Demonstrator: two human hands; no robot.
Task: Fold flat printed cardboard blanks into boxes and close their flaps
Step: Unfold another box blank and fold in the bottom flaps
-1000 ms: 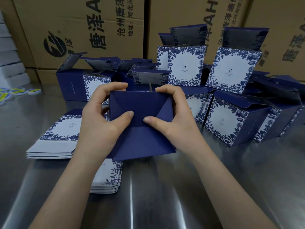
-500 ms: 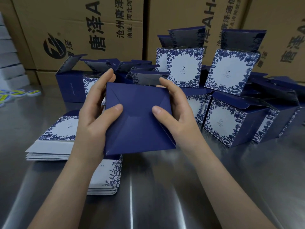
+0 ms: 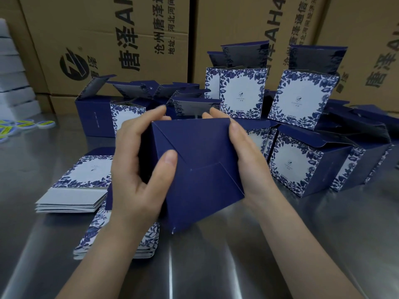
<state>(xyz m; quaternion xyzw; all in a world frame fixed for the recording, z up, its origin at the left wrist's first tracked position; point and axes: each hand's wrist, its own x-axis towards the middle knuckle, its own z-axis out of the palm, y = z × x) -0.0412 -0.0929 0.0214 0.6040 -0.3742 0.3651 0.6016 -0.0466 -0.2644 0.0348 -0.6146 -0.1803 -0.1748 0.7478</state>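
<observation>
You hold the navy-blue cardboard box (image 3: 200,169) up off the brushed steel table (image 3: 216,272). Its interlocked bottom flaps are turned toward you, and it is tilted so one corner points down. Your left hand (image 3: 138,169) wraps the box's left wall with the fingers curled behind it. Its thumb (image 3: 169,160) presses flat on the flap face near the diagonal seam, which I take as keeping the locked flaps seated while you check them. Your right hand (image 3: 248,160) clasps the box's right wall, fingers (image 3: 216,115) hooked over the far edge; I cannot make out its thumb. Gripping both walls squares the box up, which is likely why you squeeze from the sides rather than from beneath.

The bottom looks closed, so I judge this end nearly done. The top flaps face away and are hidden, so I cannot tell whether they are shut.

Just left of the box and below it lie two stacks of flat white-and-blue floral printed blanks (image 3: 75,190), handy to your left hand for the next pick. Behind and to the right of the box stand the folded floral boxes (image 3: 302,167), several with top flaps standing up. Farther behind the box rise brown corrugated shipping cartons (image 3: 108,39). Far to its left lie small yellow-green discs (image 3: 21,124).
</observation>
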